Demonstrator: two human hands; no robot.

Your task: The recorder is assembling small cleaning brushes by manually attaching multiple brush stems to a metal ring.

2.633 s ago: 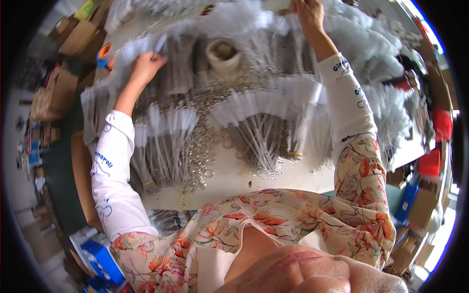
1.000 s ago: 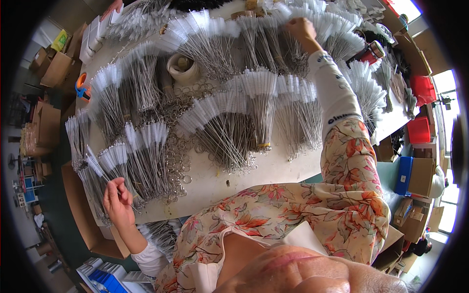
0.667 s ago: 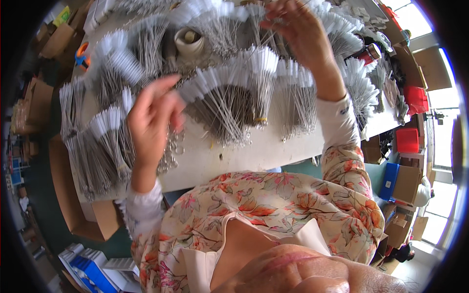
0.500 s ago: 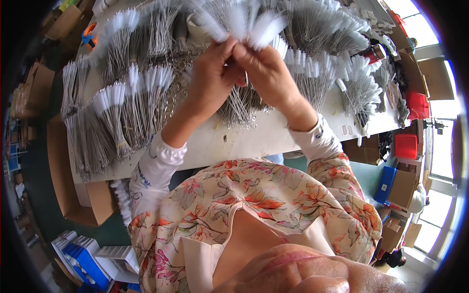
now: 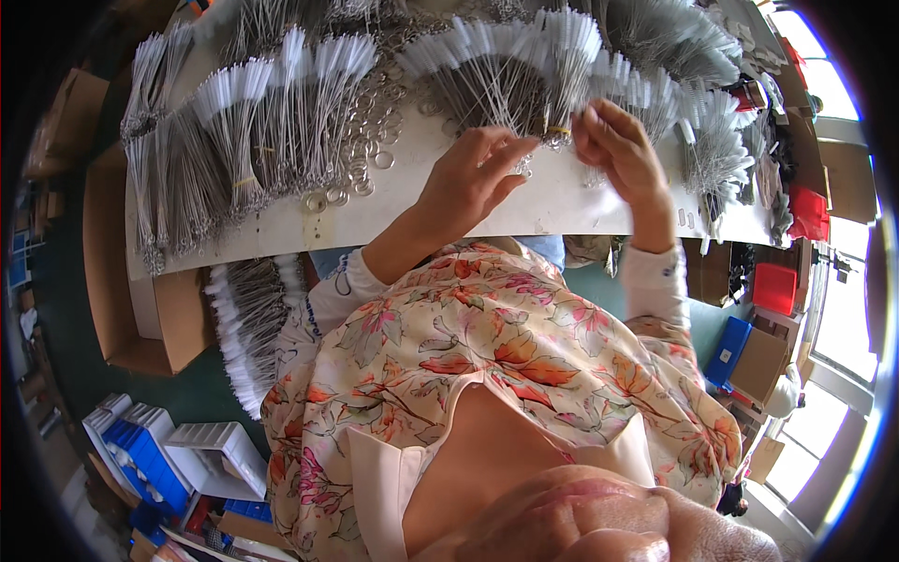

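Note:
My left hand is just above the table's near side, palm partly turned inward. Its thumb and fingers are apart, with nothing seen between them. Beside it are the looped wire ends of several thin white-bristled brushes. To the right, my right hand is raised with its fingers curled toward the thumb in a pinch; anything held there is too small or hidden to make out. Close to its fingertips is a brush bundle with a yellowish band around its wire stems.
More brush bundles cover the left of the white table. Loose metal rings lie in the middle. A cardboard box is at the left, with more brushes below the table edge. Red bins are at the right.
My hands were together, farther out, around a bundle of brushes. Now they are apart and closer to me, and the left holds no bundle. The whole view has shifted as well.

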